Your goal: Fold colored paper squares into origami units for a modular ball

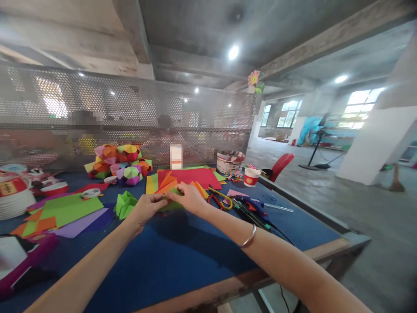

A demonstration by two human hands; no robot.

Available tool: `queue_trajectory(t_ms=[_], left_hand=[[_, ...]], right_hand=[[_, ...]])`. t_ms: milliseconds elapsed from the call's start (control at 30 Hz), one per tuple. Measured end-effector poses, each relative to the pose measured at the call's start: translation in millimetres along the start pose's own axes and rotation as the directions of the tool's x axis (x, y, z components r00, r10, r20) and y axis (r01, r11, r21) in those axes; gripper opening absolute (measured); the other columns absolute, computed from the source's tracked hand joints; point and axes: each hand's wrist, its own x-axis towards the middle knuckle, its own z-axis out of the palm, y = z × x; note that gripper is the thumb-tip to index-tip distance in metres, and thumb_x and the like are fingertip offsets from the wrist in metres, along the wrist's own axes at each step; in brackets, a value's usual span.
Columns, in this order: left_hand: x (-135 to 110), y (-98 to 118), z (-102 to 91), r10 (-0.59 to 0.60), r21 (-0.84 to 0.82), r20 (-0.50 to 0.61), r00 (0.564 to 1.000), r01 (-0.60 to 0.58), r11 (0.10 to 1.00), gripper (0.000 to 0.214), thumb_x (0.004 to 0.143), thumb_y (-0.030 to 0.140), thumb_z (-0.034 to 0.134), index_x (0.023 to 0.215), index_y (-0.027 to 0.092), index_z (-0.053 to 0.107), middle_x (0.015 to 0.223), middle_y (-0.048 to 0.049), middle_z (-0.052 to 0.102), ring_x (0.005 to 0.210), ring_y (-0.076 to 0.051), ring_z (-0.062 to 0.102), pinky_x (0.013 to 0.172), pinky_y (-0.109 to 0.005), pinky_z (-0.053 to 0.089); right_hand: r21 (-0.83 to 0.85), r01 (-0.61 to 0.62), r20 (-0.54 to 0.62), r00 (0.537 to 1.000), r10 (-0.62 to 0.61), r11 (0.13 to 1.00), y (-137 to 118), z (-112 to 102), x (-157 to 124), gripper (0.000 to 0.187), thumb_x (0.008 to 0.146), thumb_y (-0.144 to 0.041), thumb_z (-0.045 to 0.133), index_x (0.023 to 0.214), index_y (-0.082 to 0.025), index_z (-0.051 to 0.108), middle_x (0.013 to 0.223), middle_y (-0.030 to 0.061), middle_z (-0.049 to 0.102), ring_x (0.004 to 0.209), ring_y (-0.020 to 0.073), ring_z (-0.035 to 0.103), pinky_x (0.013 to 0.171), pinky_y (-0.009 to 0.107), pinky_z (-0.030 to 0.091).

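Concrete beams and pillars surround the dark blue desk (pixel 146 265) where I sit or stand, I cannot tell which. Over its middle, my left grip (pixel 153 205) and right grip (pixel 186 196) come together, thumbs and fingertips pinching a small piece of green paper (pixel 173 204) between them; my fingers hide much of its shape. On my right forearm sits a silver bangle (pixel 249 237). Just left of my hands rests a folded bright green piece (pixel 125 205); just beyond them, a large red sheet (pixel 195 177) lies with orange and yellow ones. To the right are a yellow-handled tool (pixel 230 203) and a blue glue gun (pixel 256 207); past these stand a red-and-white cup (pixel 251 178) and a woven basket (pixel 230 163). Farther left, a roll of tape (pixel 91 193) rests on a flat green sheet (pixel 73 212), and multicoloured paper balls (pixel 130 174) are heaped behind. At the back rises a perforated metal screen (pixel 202 108), with people dimly visible through it.
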Motion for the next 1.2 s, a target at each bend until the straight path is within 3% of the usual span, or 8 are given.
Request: queue_trajectory(t_ms=[67, 233, 467, 833, 1033, 1200], left_hand=[[0, -1, 1.3, 0.006, 0.034, 0.019, 1.000, -0.006, 0.999, 0.038, 0.053, 0.045, 0.092, 0.072, 0.014, 0.080, 0.072, -0.0058, 0.076, 0.063, -0.017, 0.065, 0.057, -0.025, 0.055], [-4, -1, 7.8, 0.021, 0.104, 0.044, 0.999, -0.025, 0.994, 0.036, 0.054, 0.044, 0.092, 0.071, 0.015, 0.080, 0.068, -0.0051, 0.072, 0.062, -0.015, 0.060, 0.056, -0.024, 0.054], [-10, 12, 15.4, -0.053, 0.121, 0.004, 0.999, 0.053, 0.991, 0.045, 0.038, 0.044, 0.094, 0.066, 0.014, 0.078, 0.067, -0.0051, 0.071, 0.063, -0.015, 0.059, 0.056, -0.026, 0.054], [-8, 8, 12.7, -0.064, 0.127, 0.022, 0.998, 0.061, 0.990, 0.047, 0.037, 0.048, 0.095, 0.066, 0.015, 0.079, 0.066, -0.0033, 0.071, 0.063, -0.014, 0.060, 0.055, -0.024, 0.054], [-4, 8, 6.7, -0.080, 0.175, 0.014, 0.997, 0.076, 0.982, 0.050, 0.039, 0.051, 0.095, 0.066, 0.013, 0.077, 0.067, -0.0077, 0.074, 0.065, -0.018, 0.067, 0.057, -0.026, 0.054], [-3, 8, 6.7, -0.035, 0.186, -0.002, 0.999, 0.035, 0.982, 0.054, 0.044, 0.059, 0.091, 0.069, 0.013, 0.077, 0.073, -0.0098, 0.077, 0.067, -0.019, 0.068, 0.058, -0.027, 0.053]], right_hand=[[0.068, -0.018, -0.046, 0.999, 0.021, 0.998, 6, 4, -7, 0.048, 0.081, -0.049, 0.073, 0.056, -0.022, 0.041, 0.058, -0.0060, 0.036, 0.059, 0.0123, 0.036, 0.056, 0.027, 0.025], [0.276, -0.079, -0.032, 0.995, 0.091, 0.958, 22, 9, -14, 0.035, 0.078, -0.046, 0.075, 0.061, -0.021, 0.056, 0.060, -0.0031, 0.052, 0.060, 0.0133, 0.045, 0.056, 0.026, 0.033], [0.388, -0.088, -0.038, 0.993, 0.112, 0.918, 20, 8, -20, 0.033, 0.073, -0.046, 0.078, 0.067, -0.017, 0.065, 0.061, -0.0022, 0.059, 0.060, 0.0120, 0.049, 0.057, 0.025, 0.037], [0.372, -0.080, -0.034, 0.994, 0.100, 0.925, 18, 8, -22, 0.028, 0.076, -0.041, 0.074, 0.067, -0.017, 0.063, 0.059, -0.0041, 0.054, 0.058, 0.0103, 0.044, 0.054, 0.024, 0.033], [0.192, -0.022, -0.201, 0.978, 0.061, 0.981, 20, 1, -18, 0.035, 0.081, -0.042, 0.070, 0.060, -0.018, 0.054, 0.057, -0.0053, 0.047, 0.060, 0.0108, 0.042, 0.058, 0.025, 0.033], [0.180, -0.021, -0.247, 0.967, 0.066, 0.984, 26, -4, -12, 0.031, 0.084, -0.039, 0.067, 0.064, -0.018, 0.056, 0.061, -0.0049, 0.047, 0.060, 0.0107, 0.040, 0.057, 0.025, 0.031]])
